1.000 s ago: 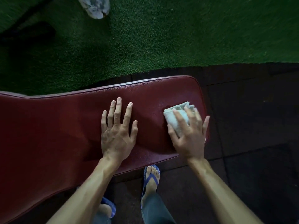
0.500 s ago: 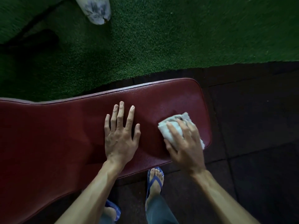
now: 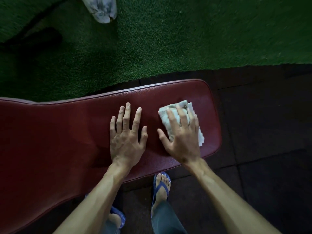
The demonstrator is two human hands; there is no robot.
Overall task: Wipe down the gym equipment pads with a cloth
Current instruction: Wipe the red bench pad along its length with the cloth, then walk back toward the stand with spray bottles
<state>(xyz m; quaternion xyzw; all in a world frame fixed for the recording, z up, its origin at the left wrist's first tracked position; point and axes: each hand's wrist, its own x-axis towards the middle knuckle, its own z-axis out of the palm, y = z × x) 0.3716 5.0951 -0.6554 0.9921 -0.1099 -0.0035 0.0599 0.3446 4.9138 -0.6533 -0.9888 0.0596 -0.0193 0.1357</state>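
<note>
Right hand (image 3: pixel 183 137) presses cloth (image 3: pixel 170 114) near pad (image 3: pixel 67 141) end; left hand (image 3: pixel 126 137) flat.

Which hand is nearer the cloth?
Right. The right hand presses on the cloth; the left hand rests on the red pad beside it, apart.

Place: a gym floor, dimly lit.
Bench: a long bench pad (image 3: pixel 67 132) in dark red vinyl with a piped edge runs from the left edge of the frame to centre right.
Turf: green artificial turf (image 3: pixel 185 39) fills the upper half.
Flooring: dark rubber floor tiles (image 3: pixel 261 124) with visible seams cover the right side and lower right, meeting the turf along one edge.
Upper left: a pale mottled object (image 3: pixel 101 9), cut off by the top edge, lies on the turf; its kind cannot be told.
Footwear: blue flip-flops (image 3: pixel 161 188) at bottom centre, on the tiles.
</note>
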